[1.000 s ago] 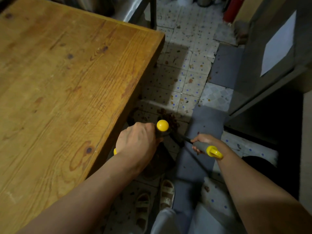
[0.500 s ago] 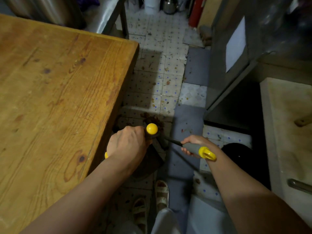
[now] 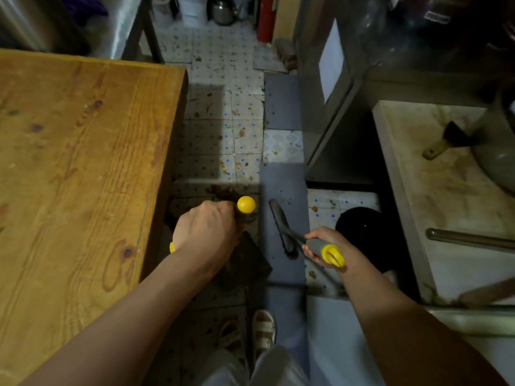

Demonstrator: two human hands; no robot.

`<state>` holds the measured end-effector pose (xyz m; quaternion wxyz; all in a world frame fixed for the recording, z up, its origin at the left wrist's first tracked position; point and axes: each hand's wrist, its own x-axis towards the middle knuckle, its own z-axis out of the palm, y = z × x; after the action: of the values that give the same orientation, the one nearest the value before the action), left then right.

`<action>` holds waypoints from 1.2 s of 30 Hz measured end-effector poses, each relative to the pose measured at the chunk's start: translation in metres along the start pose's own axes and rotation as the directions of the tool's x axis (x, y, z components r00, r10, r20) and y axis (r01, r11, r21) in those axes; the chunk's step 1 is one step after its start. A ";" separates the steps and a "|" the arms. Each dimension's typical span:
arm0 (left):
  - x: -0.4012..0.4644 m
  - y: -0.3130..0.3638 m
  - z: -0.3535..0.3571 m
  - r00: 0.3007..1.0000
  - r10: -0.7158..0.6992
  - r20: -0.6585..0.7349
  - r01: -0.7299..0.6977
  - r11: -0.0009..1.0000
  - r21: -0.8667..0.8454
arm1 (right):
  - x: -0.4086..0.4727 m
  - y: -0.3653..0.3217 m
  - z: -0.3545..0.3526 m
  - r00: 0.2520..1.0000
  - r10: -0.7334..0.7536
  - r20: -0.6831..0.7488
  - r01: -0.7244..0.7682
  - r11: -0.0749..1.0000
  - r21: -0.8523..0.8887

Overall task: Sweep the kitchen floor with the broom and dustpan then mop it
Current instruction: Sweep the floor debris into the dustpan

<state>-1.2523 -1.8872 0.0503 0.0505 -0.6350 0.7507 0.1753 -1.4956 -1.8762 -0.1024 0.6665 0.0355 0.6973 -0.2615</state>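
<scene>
**Broom and dustpan held low over the tiled floor**

The left hand (image 3: 204, 235) has its grip curled round the dustpan handle (image 3: 245, 205), whose yellow knob pokes out; the dark dustpan (image 3: 245, 263) sits on the floor (image 3: 223, 135) beside the wooden worktop (image 3: 83, 162). To its right, the right hand (image 3: 324, 245) grips the broom (image 3: 284, 229) by its grey-and-yellow handle, brush head over a grey floor strip

The white tiled floor with blue dots (image 3: 223, 140) has brown spots of dirt. A grey mat strip (image 3: 281, 107) lies on it, right of the wooden table (image 3: 83, 162). A dark dustpan (image 3: 248, 263) rests on the floor beside this table.
</scene>
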 end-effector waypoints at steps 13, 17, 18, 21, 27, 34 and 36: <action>-0.004 0.012 0.019 0.999 0.033 0.016 -0.034 0.999 0.037 | 0.054 0.073 -0.020 0.982 -0.029 -0.188 0.051 0.992 0.111; -0.006 0.009 0.017 1.000 0.020 0.021 -0.021 1.000 0.023 | 0.060 0.082 0.000 0.982 -0.038 -0.185 0.054 0.995 0.082; -0.006 0.008 0.017 1.000 0.014 0.023 -0.015 1.000 0.026 | 0.059 0.081 0.007 0.985 -0.037 -0.170 0.053 0.995 0.090; -0.007 0.004 0.017 1.000 -0.006 0.024 0.005 0.998 0.055 | 0.060 0.077 0.025 0.990 -0.020 -0.139 0.026 0.999 0.040; -0.008 -0.005 0.018 1.000 -0.014 0.001 0.014 0.999 0.046 | 0.060 0.064 0.054 0.999 -0.010 -0.040 0.014 0.995 0.095; -0.002 -0.010 0.009 0.999 -0.041 -0.009 0.041 0.997 0.064 | 0.040 0.041 0.066 0.998 -0.037 0.056 0.030 0.993 0.116; 0.001 -0.008 0.005 0.999 -0.035 -0.008 0.035 0.997 0.065 | 0.037 0.031 0.059 0.998 -0.048 0.042 0.042 0.992 0.121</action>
<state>-1.2455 -1.8879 0.0439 0.0716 -0.6465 0.7450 0.1477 -1.4333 -1.8849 -0.1463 0.6725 0.0537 0.6658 -0.3186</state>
